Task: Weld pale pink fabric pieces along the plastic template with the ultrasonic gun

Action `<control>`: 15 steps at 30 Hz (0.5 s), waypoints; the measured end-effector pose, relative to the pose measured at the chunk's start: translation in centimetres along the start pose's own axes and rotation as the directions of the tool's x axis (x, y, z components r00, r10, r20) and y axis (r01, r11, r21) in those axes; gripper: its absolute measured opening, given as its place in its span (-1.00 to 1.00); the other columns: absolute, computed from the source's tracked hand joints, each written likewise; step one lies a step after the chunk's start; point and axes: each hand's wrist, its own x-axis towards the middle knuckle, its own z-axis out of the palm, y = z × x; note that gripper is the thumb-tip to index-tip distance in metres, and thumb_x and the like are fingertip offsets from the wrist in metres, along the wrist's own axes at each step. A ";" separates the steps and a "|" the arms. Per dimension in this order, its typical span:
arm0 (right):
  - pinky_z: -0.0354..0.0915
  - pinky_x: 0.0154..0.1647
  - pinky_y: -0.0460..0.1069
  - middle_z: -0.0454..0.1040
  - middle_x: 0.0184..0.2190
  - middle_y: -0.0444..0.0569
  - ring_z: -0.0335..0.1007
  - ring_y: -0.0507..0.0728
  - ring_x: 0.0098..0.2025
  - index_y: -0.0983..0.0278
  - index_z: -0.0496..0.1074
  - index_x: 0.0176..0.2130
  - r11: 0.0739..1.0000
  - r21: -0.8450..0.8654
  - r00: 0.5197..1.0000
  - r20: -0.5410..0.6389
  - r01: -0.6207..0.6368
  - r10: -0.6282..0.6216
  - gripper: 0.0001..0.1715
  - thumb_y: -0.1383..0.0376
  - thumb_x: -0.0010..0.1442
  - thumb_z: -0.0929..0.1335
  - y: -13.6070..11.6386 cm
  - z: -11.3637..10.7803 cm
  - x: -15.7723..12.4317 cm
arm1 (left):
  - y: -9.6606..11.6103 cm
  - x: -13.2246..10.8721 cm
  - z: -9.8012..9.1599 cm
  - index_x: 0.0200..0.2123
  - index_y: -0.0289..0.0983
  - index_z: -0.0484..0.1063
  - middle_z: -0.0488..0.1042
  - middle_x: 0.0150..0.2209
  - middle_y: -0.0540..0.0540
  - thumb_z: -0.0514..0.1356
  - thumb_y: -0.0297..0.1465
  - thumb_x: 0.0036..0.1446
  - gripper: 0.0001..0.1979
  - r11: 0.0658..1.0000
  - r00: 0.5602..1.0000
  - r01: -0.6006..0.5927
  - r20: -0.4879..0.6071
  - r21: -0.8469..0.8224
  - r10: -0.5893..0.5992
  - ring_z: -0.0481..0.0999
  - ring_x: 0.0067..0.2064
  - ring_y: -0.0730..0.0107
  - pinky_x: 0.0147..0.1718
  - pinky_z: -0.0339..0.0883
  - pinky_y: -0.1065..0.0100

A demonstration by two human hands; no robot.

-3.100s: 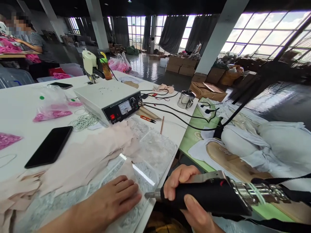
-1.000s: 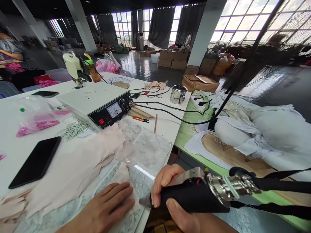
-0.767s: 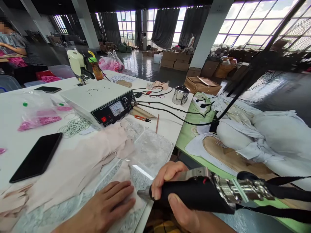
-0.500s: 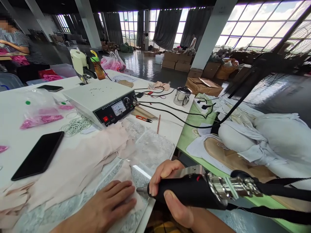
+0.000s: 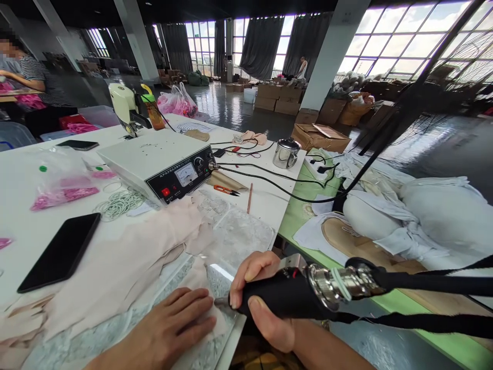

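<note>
Apparently to pin the near pale scrap, the left hand lies flat, fingers slightly spread, while the right hand clasps a black tool.

Matt tool grip, glossy metal connector, matt cloth, shiny metal mug

One head-worn camera looks forward and down, near the hands and table, with windows far right.
</note>
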 end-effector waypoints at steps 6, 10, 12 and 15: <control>0.39 -0.45 0.01 0.40 -0.32 -0.15 0.41 0.03 -0.53 0.03 0.36 -0.10 0.993 0.119 0.998 -0.055 -0.021 0.027 -0.80 0.16 0.27 0.40 -1.0 0.0 -0.8 | 0.0 -1.4 -0.3 0.33 -0.14 0.33 0.39 0.33 -0.11 0.00 -0.61 0.37 -0.46 0.995 0.995 0.060 -0.088 0.080 -0.053 0.37 0.34 0.20 0.26 0.35 0.21; 0.37 -0.48 0.00 0.40 -0.32 -0.14 0.41 0.03 -0.56 0.04 0.39 -0.11 0.989 0.145 0.998 -0.057 -0.028 0.037 -0.77 0.16 0.22 0.42 -0.7 0.2 -1.3 | -0.1 -3.1 0.3 0.29 -0.06 0.39 0.44 0.29 -0.09 0.01 -0.38 0.51 -0.61 0.954 0.934 0.281 -0.260 0.104 -0.247 0.47 0.26 0.19 0.21 0.41 0.29; 0.37 -0.49 0.00 0.42 -0.32 -0.13 0.43 0.04 -0.56 0.05 0.38 -0.11 0.988 0.150 0.998 -0.057 -0.025 0.034 -0.77 0.17 0.21 0.42 -0.5 0.1 -1.3 | 0.1 -3.9 0.4 0.29 -0.04 0.40 0.47 0.26 -0.08 0.00 -0.34 0.53 -0.62 0.945 0.940 0.280 -0.247 0.167 -0.235 0.51 0.23 0.23 0.18 0.42 0.32; 0.37 -0.46 0.02 0.43 -0.32 -0.13 0.45 0.06 -0.54 0.03 0.37 -0.10 0.988 0.148 0.999 -0.005 -0.052 0.053 -0.78 0.17 0.23 0.41 -0.6 -0.3 -1.4 | 1.3 -4.9 0.3 0.30 -0.06 0.41 0.51 0.22 -0.07 -0.02 -0.33 0.54 -0.61 0.928 0.964 0.239 -0.186 0.285 -0.191 0.55 0.19 0.28 0.14 0.44 0.39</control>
